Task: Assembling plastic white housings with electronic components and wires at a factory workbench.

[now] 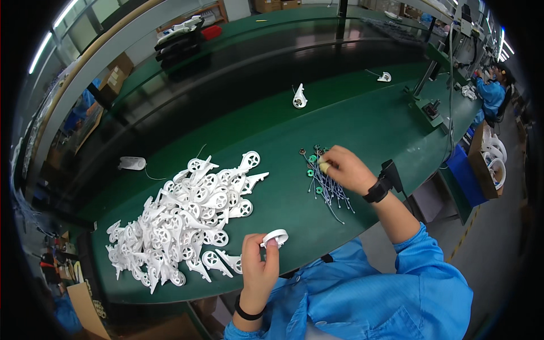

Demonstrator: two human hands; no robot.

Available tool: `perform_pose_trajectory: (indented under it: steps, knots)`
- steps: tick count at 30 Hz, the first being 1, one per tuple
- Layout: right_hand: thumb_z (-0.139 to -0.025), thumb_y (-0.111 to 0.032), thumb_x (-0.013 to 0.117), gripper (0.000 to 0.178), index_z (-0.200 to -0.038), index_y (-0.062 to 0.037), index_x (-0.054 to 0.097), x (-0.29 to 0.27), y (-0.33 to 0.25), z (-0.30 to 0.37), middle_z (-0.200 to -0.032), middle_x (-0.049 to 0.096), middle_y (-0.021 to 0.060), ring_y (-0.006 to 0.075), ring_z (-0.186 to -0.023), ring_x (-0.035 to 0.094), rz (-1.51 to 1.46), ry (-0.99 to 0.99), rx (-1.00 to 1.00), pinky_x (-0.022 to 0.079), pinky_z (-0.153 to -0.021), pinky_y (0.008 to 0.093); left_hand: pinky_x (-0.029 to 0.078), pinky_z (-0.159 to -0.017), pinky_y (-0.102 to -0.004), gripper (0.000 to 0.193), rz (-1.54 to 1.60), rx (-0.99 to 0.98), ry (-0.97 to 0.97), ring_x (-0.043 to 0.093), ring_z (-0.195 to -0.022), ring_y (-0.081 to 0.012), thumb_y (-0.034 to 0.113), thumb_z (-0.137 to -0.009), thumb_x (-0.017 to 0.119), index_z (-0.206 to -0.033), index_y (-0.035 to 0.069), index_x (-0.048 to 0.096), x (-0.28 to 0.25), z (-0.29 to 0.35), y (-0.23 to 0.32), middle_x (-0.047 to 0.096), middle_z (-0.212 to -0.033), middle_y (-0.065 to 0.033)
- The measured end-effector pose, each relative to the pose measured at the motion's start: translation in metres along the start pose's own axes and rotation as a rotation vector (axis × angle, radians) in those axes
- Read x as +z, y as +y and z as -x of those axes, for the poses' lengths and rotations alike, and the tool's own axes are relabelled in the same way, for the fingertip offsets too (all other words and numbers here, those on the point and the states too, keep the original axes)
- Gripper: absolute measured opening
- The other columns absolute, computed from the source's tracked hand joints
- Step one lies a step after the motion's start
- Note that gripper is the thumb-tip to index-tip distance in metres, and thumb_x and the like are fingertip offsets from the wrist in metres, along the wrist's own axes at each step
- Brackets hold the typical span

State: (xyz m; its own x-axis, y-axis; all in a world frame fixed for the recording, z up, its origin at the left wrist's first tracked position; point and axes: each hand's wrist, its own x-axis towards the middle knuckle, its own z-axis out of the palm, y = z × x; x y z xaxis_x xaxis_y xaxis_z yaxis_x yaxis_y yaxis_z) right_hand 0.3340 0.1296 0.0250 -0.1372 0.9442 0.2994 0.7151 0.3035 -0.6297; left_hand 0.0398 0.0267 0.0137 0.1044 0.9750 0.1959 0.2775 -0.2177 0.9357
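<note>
Head view: a long green desk [283, 147] stretches across a workshop, a person in a blue jacket [368, 289] at its near edge. To the left lies a broad heap of white plastic housings [175, 226] — spoked wheels with tapering tails. Well apart from it, to the right, a loose bundle of thin grey-purple cords [334, 195] is spread out, green discs [312, 158] among its far ends. The right hand [350, 170] reaches those ends, fingers drawn together; whether they grip a cord cannot be told. Near the desk's front edge, the left hand [258, 263] has thumb and fingers clamped on a single white housing [276, 236] — its round rim facing up, just right of the heap.
</note>
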Motion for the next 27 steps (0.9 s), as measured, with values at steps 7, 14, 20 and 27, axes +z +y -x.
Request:
perform_pose_trajectory:
  steps: [7, 14, 20, 27]
  knots:
    - [-0.081, -0.018, 0.065, 0.019, -0.093, -0.0036, 0.065, 0.034, -0.007, -0.043, -0.095, 0.062, 0.0121, 0.0327, -0.095, 0.053, 0.274, 0.144, -0.055, 0.044, -0.086, 0.0412, 0.047, -0.051, -0.0221, 0.016, 0.515, -0.298, -0.125, 0.058, -0.06, -0.0119, 0.012, -0.101, 0.042, -0.109, 0.0, 0.035, 0.03, 0.024, 0.003, 0.061, -0.084, -0.0131]
    - [-0.078, -0.02, 0.067, 0.017, -0.087, -0.0049, 0.068, 0.069, 0.015, -0.07, -0.092, 0.065, 0.014, 0.0334, -0.091, 0.06, 0.586, -0.077, 0.143, 0.05, -0.08, 0.0435, 0.043, -0.051, -0.0205, 0.024, 0.71, -0.408, -0.169, 0.056, -0.061, -0.0087, 0.014, -0.1, 0.046, -0.119, 0.003, 0.036, 0.037, 0.037, -0.041, 0.061, -0.086, -0.0088]
    - [-0.087, -0.002, 0.059, 0.025, -0.112, -0.0001, 0.057, 0.029, -0.013, -0.054, -0.099, 0.06, 0.0102, 0.0188, -0.084, 0.06, -0.192, 0.16, 0.061, 0.049, -0.077, 0.0291, 0.046, -0.062, -0.0231, 0.035, 0.805, -0.436, -0.178, 0.057, -0.072, -0.0097, 0.01, -0.099, 0.046, -0.13, 0.003, 0.034, 0.027, 0.034, -0.05, 0.059, -0.095, -0.0079]
    - [-0.096, -0.009, 0.055, 0.035, -0.129, 0.0025, 0.052, -0.05, -0.005, 0.002, -0.104, 0.059, 0.0042, 0.0095, -0.086, 0.057, -0.58, 0.315, -0.042, 0.045, -0.076, 0.0221, 0.051, -0.076, -0.0277, 0.044, 0.883, -0.379, -0.2, 0.059, -0.087, -0.0134, 0.004, -0.096, 0.05, -0.136, 0.004, 0.031, 0.023, 0.028, -0.054, 0.057, -0.106, -0.0095]
